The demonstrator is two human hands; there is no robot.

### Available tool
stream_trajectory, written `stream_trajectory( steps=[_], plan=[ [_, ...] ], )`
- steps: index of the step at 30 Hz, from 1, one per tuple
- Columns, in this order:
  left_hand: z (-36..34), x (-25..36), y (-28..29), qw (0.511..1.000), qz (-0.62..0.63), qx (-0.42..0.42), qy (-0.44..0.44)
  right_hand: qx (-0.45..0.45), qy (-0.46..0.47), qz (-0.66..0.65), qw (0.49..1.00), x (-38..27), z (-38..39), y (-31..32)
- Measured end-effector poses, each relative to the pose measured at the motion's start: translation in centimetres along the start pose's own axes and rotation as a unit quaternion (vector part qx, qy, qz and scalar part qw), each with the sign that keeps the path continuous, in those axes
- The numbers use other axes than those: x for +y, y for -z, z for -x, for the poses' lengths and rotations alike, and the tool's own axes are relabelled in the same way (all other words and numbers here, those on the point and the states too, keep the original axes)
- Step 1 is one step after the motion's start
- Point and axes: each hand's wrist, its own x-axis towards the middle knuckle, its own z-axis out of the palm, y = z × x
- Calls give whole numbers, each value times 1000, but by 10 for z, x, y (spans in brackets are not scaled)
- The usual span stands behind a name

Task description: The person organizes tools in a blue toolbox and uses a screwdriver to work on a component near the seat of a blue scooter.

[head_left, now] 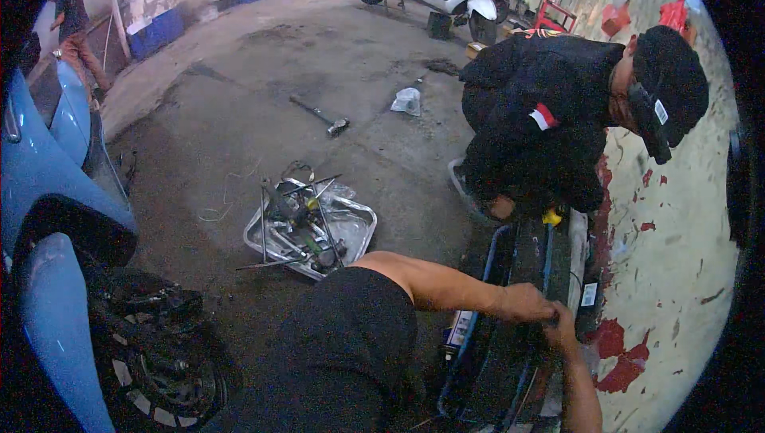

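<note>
My left hand (526, 303) and my right hand (562, 325) meet over a long dark case with blue edges (488, 337). Fingers of both are closed and pressed together around a small dark thing, too small and blurred to name. I cannot tell whether it is attached to the case. Directly below the hands runs the case's dark inner side. A bottle with a pale label (458, 329) stands at its left edge. Beyond my hands, a yellow object (551, 217) sits at the case's far end.
A person in black (550, 106) crouches at the far end, one hand (502, 207) low beside the case. On the floor lie a metal tray of tools (368, 230), a hammer (320, 117) and a plastic bag (407, 101). A blue motorbike (60, 154) stands left; a peeling wall (669, 274) borders the right.
</note>
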Motion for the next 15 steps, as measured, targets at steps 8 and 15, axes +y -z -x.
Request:
stream_trajectory(
  steps=[8,15],
  plan=[
    [-12,-25,-15,983,139,73,95,24,-23,-100,994,-45,-10,-4],
    [-4,-47,-72,940,206,234,138,75,6,-55,996,-60,-23,-24]
  ],
)
